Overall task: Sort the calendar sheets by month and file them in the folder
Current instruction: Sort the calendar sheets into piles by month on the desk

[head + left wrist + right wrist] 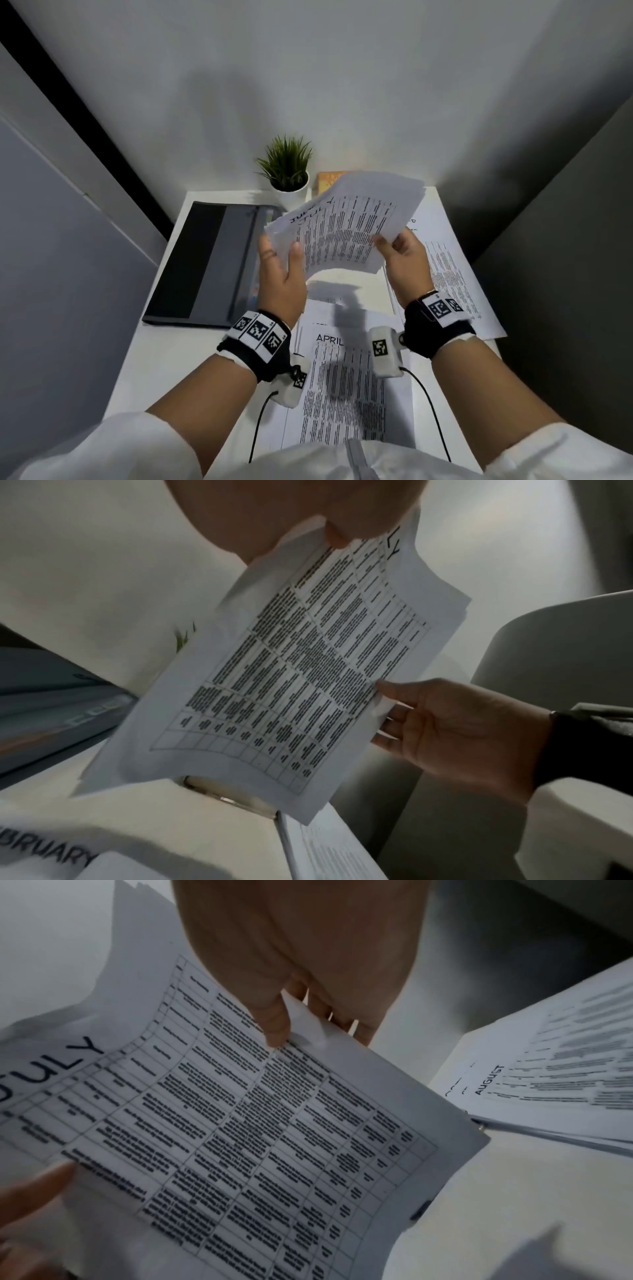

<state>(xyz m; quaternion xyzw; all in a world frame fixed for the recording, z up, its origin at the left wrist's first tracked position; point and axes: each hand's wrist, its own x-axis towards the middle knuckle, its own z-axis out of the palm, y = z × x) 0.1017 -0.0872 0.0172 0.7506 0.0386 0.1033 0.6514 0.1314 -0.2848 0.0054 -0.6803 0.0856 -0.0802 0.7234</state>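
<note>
I hold a stack of white calendar sheets [346, 226] in the air above the desk, its top sheet [240, 1137] headed JULY. My left hand [279, 263] grips the stack's left corner, thumb on top. My right hand [399, 255] pinches the near right corner between thumb [274, 1023] and fingers. In the left wrist view the same stack [291, 669] hangs tilted with my right hand [445, 723] on its edge. An APRIL sheet [346, 387] lies on the desk in front of me. An AUGUST sheet [555, 1074] lies at the right. The dark folder [209, 263] lies at the left.
A small potted plant [287, 171] stands at the back of the white desk [150, 359], beside an orange-brown book [327, 181]. A FEBRUARY sheet [51, 853] lies under my left wrist. Walls close in behind and on both sides. Cables run from both wrist cameras.
</note>
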